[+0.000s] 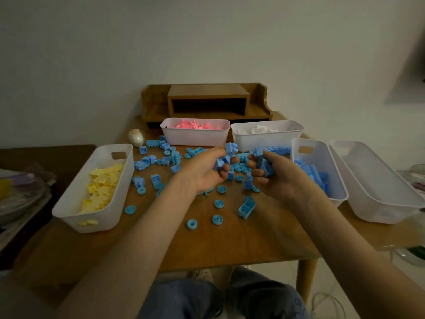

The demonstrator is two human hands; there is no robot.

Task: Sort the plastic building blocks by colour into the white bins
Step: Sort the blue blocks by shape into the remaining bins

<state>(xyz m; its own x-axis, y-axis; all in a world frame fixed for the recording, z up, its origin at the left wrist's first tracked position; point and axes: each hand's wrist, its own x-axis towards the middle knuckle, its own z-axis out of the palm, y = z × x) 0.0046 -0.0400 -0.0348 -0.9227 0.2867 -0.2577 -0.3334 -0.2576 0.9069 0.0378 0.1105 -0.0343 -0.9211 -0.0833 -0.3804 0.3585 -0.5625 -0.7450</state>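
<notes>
Several loose blue blocks (161,158) and blue wheels (217,219) lie scattered on the wooden table (230,245). My left hand (204,170) grips a few blue blocks (226,155) above the table's middle. My right hand (276,174) holds a handful of blue blocks (264,164) just beside it. White bins ring the pile: a yellow-block bin (69,210) at left, a pink-block bin (195,138) at the back, a white-block bin (266,139) beside it, and a blue-block bin (322,155) at right.
An empty white bin (377,199) lies at the far right edge. A wooden desk shelf (207,102) stands behind the bins against the wall. A small egg-shaped object (136,137) sits at back left. Clutter fills a side surface (18,192) on the left.
</notes>
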